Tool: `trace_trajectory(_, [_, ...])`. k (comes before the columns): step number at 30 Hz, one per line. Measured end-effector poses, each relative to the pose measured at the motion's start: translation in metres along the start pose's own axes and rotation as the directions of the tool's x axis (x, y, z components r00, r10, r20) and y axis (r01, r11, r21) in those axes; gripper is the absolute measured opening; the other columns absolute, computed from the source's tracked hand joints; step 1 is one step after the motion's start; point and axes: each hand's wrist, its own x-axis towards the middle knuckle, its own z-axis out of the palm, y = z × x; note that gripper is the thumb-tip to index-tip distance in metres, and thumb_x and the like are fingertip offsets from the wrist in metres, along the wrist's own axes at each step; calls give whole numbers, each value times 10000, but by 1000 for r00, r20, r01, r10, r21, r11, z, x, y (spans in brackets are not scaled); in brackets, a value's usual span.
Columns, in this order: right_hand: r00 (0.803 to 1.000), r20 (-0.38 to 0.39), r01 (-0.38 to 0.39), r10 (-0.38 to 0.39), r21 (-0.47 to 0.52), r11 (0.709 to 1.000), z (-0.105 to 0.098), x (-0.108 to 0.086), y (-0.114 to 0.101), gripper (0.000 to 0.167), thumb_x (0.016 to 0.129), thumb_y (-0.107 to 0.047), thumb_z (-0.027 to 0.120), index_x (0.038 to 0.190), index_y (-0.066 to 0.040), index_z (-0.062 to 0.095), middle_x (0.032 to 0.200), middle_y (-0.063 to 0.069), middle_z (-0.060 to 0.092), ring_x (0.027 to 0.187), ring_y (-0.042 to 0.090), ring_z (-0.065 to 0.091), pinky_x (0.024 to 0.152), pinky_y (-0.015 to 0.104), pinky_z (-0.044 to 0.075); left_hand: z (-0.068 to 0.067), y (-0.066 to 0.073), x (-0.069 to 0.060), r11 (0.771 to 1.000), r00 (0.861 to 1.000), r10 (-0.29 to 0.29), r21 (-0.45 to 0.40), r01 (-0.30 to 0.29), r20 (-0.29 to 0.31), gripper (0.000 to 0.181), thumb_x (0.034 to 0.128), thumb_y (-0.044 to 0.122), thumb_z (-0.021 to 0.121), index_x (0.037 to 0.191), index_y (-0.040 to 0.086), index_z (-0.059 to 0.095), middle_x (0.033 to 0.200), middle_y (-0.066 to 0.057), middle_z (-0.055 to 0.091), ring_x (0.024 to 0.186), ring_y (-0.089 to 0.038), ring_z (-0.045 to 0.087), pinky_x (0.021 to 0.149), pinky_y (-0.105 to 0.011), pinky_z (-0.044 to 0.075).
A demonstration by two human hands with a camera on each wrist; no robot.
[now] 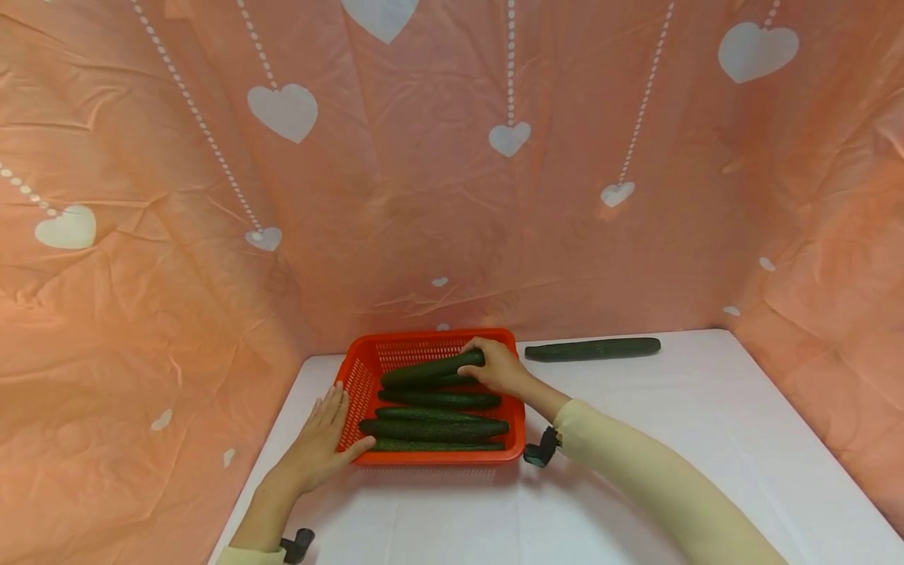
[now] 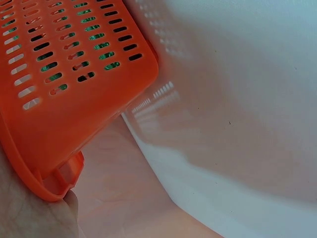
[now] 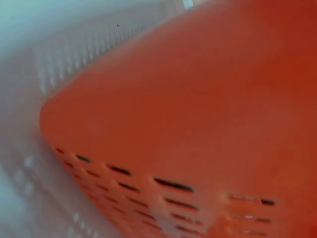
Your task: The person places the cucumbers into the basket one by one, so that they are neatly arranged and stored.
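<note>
A red plastic basket (image 1: 519, 430) with slotted walls holds several dark green cucumbers (image 1: 434, 429) lying side by side. My right hand (image 1: 497, 369) reaches over its right side and grips the right end of a cucumber (image 1: 427, 371) at the back, which partly covers another beneath it. On the basket's left rim rests my left hand (image 1: 318, 443), fingers straight and thumb reaching to the front left corner. In the left wrist view, the palm (image 2: 29, 210) lies against the rim. The right wrist view shows only the basket's outer wall (image 3: 173, 124); the right hand is hidden there.
Another cucumber (image 1: 593, 349) lies by itself on the white table (image 1: 678, 424), near the back edge, right of the basket. A pink-orange cloth (image 1: 438, 212) with white hearts hangs behind the table and along both sides.
</note>
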Motion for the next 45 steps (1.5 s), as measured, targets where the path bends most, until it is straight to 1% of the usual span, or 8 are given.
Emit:
trace_trajectory(9, [999, 35, -36, 36, -4, 999, 10, 4, -5, 323, 983, -200, 807, 1262, -54, 733, 1333, 164, 716, 1289, 366, 648, 1112, 526, 520, 1, 0, 0, 1000, 1000, -6, 3, 6, 6, 1057, 1025, 623, 617, 1657, -107, 188, 1775, -266, 30, 1640, -472, 13, 1311, -649, 72])
trace_trajectory(18, [999, 31, 13, -12, -33, 999, 15, 8, -4, 305, 935, -155, 856, 1197, -47, 744, 1260, 157, 745, 1243, 359, 677, 1091, 512, 537, -2, -1, 0, 1000, 1000, -2, 2, 2, 1, 1048, 1027, 608, 623, 1656, -111, 192, 1773, -273, 40, 1640, -471, 18, 1311, -649, 74])
trace_trajectory(22, [999, 36, 10, -9, -28, 1000, 16, 8, -3, 292, 959, -142, 829, 1217, -43, 735, 1245, 145, 748, 1229, 345, 683, 1081, 507, 542, -1, -1, 0, 1000, 1000, -7, -3, 7, 6, 1052, 1024, 612, 625, 1657, -107, 190, 1775, -267, 33, 1641, -469, 11, 1311, -649, 74])
trace_trajectory(25, [1000, 15, 17, -17, 5, 1000, 17, 8, -3, 283, 989, -117, 789, 1249, -29, 721, 1241, 144, 744, 1211, 338, 687, 1063, 508, 553, 0, -3, 0, 1000, 1000, -6, -2, 6, 5, 1053, 1023, 613, 625, 1658, -107, 192, 1776, -264, 31, 1641, -470, 9, 1314, -642, 71])
trace_trajectory(31, [995, -78, 62, -57, 58, 996, 16, 7, 1, 249, 1009, -74, 753, 1252, -36, 719, 1273, 142, 724, 1245, 338, 670, 1094, 524, 538, 1, -4, 2, 1000, 1000, -6, 13, 6, 6, 1055, 1025, 617, 618, 1658, -109, 186, 1775, -267, 31, 1640, -473, 11, 1314, -644, 68])
trace_trajectory(35, [987, -134, 105, -94, 77, 992, 10, 4, 5, 237, 1006, -70, 754, 1237, -34, 715, 1250, 140, 728, 1225, 332, 679, 1089, 525, 542, 2, -4, 2, 1000, 1000, -7, 7, 7, 9, 1058, 1025, 621, 616, 1659, -106, 182, 1775, -267, 29, 1640, -472, 11, 1311, -651, 71])
trace_trajectory(39, [979, -159, 143, -129, 79, 987, -3, 0, 10, 258, 1010, -69, 747, 1259, -15, 703, 1271, 166, 721, 1264, 372, 657, 1109, 563, 517, 2, -4, 2, 1000, 1000, -8, 1, 8, 10, 1058, 1026, 618, 617, 1659, -107, 179, 1776, -266, 22, 1640, -470, 6, 1312, -648, 64])
trace_trajectory(45, [973, -183, 155, -140, 66, 986, -27, -9, 22, 300, 993, -45, 759, 1279, 16, 694, 1291, 208, 712, 1275, 421, 641, 1119, 614, 492, 2, -3, 1, 1000, 1000, -5, 10, 5, 3, 1054, 1026, 613, 618, 1652, -120, 189, 1773, -276, 34, 1639, -476, 18, 1311, -652, 70])
